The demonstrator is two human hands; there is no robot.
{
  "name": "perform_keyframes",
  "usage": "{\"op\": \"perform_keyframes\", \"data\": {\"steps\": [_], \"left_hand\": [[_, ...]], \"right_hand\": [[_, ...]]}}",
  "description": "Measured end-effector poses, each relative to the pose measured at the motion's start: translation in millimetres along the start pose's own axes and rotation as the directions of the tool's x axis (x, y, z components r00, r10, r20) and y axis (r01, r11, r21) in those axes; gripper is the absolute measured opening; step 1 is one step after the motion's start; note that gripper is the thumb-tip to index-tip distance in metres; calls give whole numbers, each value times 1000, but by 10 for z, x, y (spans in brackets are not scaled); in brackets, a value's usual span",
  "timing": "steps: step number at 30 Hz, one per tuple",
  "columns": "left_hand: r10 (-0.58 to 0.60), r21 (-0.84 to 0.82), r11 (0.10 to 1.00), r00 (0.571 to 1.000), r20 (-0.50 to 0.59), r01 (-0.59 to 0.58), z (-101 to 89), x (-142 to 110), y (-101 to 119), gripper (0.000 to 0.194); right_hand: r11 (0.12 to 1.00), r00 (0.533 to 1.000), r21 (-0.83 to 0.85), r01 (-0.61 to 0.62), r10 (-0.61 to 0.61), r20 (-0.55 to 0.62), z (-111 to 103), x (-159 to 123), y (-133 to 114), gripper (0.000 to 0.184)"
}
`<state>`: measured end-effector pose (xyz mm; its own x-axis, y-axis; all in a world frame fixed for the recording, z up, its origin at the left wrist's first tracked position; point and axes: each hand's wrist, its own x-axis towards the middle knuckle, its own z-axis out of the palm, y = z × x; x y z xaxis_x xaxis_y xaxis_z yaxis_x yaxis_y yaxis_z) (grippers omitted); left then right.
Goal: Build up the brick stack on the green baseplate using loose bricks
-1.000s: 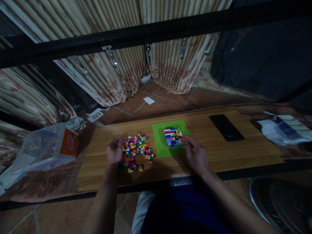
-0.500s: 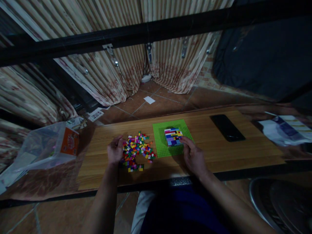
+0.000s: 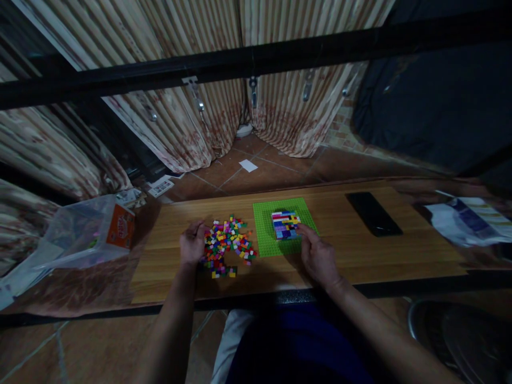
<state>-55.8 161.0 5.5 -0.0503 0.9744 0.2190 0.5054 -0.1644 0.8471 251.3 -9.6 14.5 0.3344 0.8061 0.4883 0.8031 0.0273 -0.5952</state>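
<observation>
A block of joined toy bricks [image 3: 285, 225], in blue, white, red, yellow and purple rows, stands on a green baseplate [image 3: 264, 246]. At the block's right edge is my right hand [image 3: 320, 260], thumb and index finger pinched; whatever sits between the fingertips is too small to make out. My left hand [image 3: 192, 245] rests at the left side of a pile of loose small bricks [image 3: 226, 240] in many colours. Its fingers are curled together, and I cannot make out anything in them.
On the wooden board [image 3: 168, 282], a black phone [image 3: 373, 213] lies to the right. A clear plastic bin [image 3: 76, 234] with an orange label is at the left. Crumpled packaging [image 3: 468, 221] lies at the far right. Beyond the table are a dark metal bar [image 3: 224, 65] and striped curtains [image 3: 288, 112].
The camera view has shifted slightly. My right hand stays at the block's right edge and my left hand beside the loose bricks; no brick has visibly moved.
</observation>
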Motion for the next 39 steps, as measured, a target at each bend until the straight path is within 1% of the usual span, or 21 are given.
{"op": "perform_keyframes", "data": {"steps": [6, 8, 10, 12, 15, 18, 20, 24, 29, 33, 36, 39], "left_hand": [[-14, -16, 1000, 1000, -1, 14, 13, -11, 17, 24], [-8, -23, 1000, 1000, -4, 8, 23, -10, -3, 23], [-11, -55, 998, 1000, -3, 11, 33, -11, -23, 25], [-28, -85, 996, 1000, 1, 28, 41, -17, -32, 28], [-57, -99, 994, 998, -1, 56, 50, -30, -23, 29], [-55, -107, 993, 998, -1, 54, 54, -37, -10, 30], [-47, -110, 993, 999, -4, 46, 53, -36, -10, 30], [-36, -95, 995, 999, -5, 36, 48, -28, -21, 29], [-53, -120, 991, 999, 0, 52, 56, -26, -32, 29], [-55, -124, 991, 998, -2, 54, 58, -34, -18, 30], [-42, -110, 993, 999, -7, 40, 53, -41, 1, 28], [-49, -110, 993, 999, -7, 47, 49, -42, 8, 28]], "right_hand": [[968, 990, 220, -123, 136, -44, -109, 0, -125, 31], [958, 988, 254, -135, 149, -33, -113, -50, -193, 29], [960, 994, 257, -112, 112, 16, -84, -120, -264, 25], [967, 995, 251, -51, 28, 96, -17, -201, -336, 23], [967, 966, 252, 31, -94, 241, 131, -310, -454, 20], [971, 920, 226, 84, -162, 357, 281, -358, -575, 20], [971, 898, 202, 129, -201, 392, 363, -351, -645, 20], [971, 882, 133, 197, -235, 408, 487, -298, -742, 17], [975, 868, 8, 221, -200, 455, 605, -276, -830, 18], [971, 852, -56, 233, -176, 493, 641, -283, -855, 18], [967, 833, -66, 246, -177, 525, 613, -282, -814, 17], [954, 814, -82, 288, -199, 545, 565, -274, -755, 18]]}}
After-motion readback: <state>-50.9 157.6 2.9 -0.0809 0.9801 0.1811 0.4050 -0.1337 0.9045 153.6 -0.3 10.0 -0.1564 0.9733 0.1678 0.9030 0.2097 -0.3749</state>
